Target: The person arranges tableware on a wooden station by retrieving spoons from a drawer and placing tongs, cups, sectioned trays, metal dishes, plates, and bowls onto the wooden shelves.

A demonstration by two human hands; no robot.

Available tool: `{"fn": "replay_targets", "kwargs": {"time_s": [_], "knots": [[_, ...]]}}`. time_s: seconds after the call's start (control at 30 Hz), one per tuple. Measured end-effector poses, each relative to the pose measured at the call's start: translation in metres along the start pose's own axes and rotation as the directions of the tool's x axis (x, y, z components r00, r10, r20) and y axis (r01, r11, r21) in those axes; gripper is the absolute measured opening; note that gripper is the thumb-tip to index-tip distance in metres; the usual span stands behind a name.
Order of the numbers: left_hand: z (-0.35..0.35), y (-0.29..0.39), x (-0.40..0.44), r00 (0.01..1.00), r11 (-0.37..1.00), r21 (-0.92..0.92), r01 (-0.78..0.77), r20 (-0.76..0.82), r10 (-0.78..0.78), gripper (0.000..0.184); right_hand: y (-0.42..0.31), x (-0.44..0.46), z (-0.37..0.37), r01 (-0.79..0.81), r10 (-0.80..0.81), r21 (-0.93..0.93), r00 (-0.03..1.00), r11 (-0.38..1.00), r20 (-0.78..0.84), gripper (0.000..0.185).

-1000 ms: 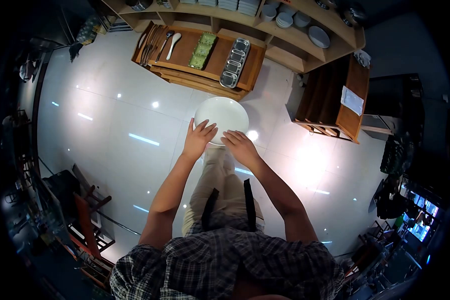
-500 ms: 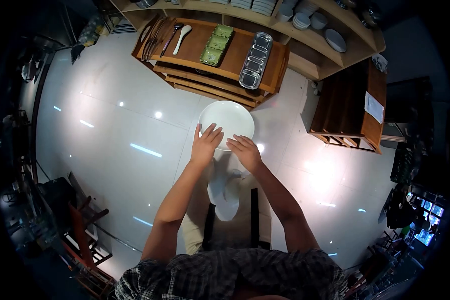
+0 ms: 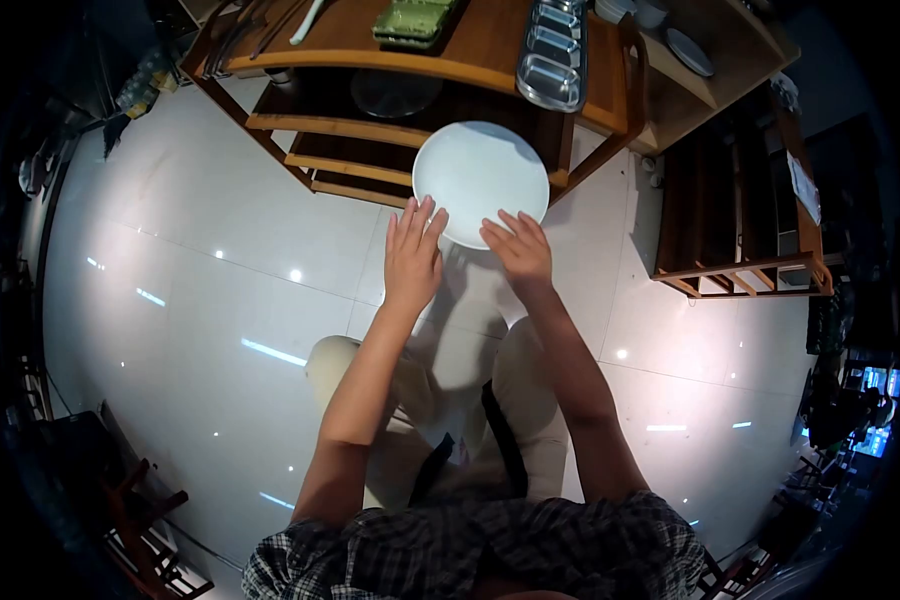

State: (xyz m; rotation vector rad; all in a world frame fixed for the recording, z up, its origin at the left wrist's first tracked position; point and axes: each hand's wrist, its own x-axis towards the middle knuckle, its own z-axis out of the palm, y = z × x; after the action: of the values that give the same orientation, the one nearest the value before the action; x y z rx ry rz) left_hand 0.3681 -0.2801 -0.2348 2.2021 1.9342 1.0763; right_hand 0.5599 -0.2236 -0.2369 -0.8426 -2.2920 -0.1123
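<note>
A round white plate (image 3: 481, 180) is held level in front of the wooden cart (image 3: 335, 126), overlapping the right side of its shelves in the view. My left hand (image 3: 413, 262) grips the plate's near-left rim, fingers lying over the edge. At the near-right rim, my right hand (image 3: 523, 250) holds it the same way. Both thumbs are mostly hidden. On the cart top sit a green sectioned dish (image 3: 413, 20) and a metal compartment tray (image 3: 553, 60), both beyond the plate. Part of a white spoon (image 3: 308, 22) shows farther left.
Under the cart top, a round clear tray or lid (image 3: 395, 92) rests on a shelf. Another wooden rack (image 3: 740, 215) stands at right, a sheet of paper on it. Shelving with dishes (image 3: 689, 52) rises at the back right. Glossy tiled floor (image 3: 200, 290) surrounds my bent legs.
I have bent my knees and come lower and nearer to the cart. The plate, still in both hands, has moved forward and now overlaps the cart's shelves. More of the lower shelves shows.
</note>
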Motion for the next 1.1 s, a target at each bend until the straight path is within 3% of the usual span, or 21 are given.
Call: {"fn": "replay_targets", "kwargs": {"time_s": [0.13, 0.23, 0.3, 0.37, 0.5, 0.57, 0.73, 0.83, 0.9, 1.1], "knots": [[0.021, -0.006, 0.016, 0.993, 0.997, -0.072, -0.023, -0.115, 0.015, 0.062, 0.018, 0.003, 0.013, 0.008, -0.01, -0.025, 0.997, 1.0, -0.083, 0.025], [0.033, -0.023, 0.011, 0.999, 1.0, 0.009, -0.012, -0.044, 0.012, 0.063, 0.037, 0.016, 0.015, -0.071, 0.06, -0.09, 0.992, 0.993, -0.113, 0.024], [0.042, -0.027, 0.009, 1.0, 1.0, 0.029, -0.007, -0.002, 0.007, 0.063, 0.049, 0.022, 0.015, -0.088, 0.083, -0.062, 0.994, 0.994, -0.075, 0.04], [0.041, -0.024, 0.017, 1.0, 1.0, 0.016, -0.003, -0.015, 0.004, 0.062, 0.057, 0.032, 0.018, -0.1, 0.095, -0.089, 0.994, 0.991, -0.058, 0.042], [0.034, -0.028, 0.016, 1.0, 0.996, 0.088, 0.02, 0.012, -0.022, 0.06, 0.074, 0.049, 0.04, -0.079, 0.078, -0.189, 0.997, 0.979, -0.011, 0.036], [0.034, -0.032, 0.013, 0.995, 0.989, 0.124, 0.081, 0.047, -0.087, 0.059, 0.078, 0.054, 0.048, -0.213, 0.215, -0.101, 0.977, 0.972, 0.005, 0.028], [0.039, -0.039, 0.007, 0.995, 0.993, 0.09, 0.079, 0.056, -0.084, 0.051, 0.085, 0.063, 0.056, -0.169, 0.165, -0.174, 0.986, 0.97, -0.04, 0.023], [0.041, -0.041, 0.008, 0.995, 0.994, 0.079, 0.075, 0.058, -0.079, 0.048, 0.092, 0.075, 0.056, -0.166, 0.165, -0.01, 0.983, 0.986, -0.077, 0.017], [0.043, -0.042, 0.006, 0.997, 0.996, 0.065, 0.057, 0.043, -0.06, 0.046, 0.097, 0.08, 0.054, -0.15, 0.168, -0.11, 0.97, 0.983, 0.176, 0.014], [0.045, -0.047, 0.004, 0.99, 0.995, 0.016, 0.097, 0.101, -0.098, 0.043, 0.087, 0.095, 0.054, -0.313, 0.35, -0.162, 0.883, 0.936, 0.314, 0.025]]}}
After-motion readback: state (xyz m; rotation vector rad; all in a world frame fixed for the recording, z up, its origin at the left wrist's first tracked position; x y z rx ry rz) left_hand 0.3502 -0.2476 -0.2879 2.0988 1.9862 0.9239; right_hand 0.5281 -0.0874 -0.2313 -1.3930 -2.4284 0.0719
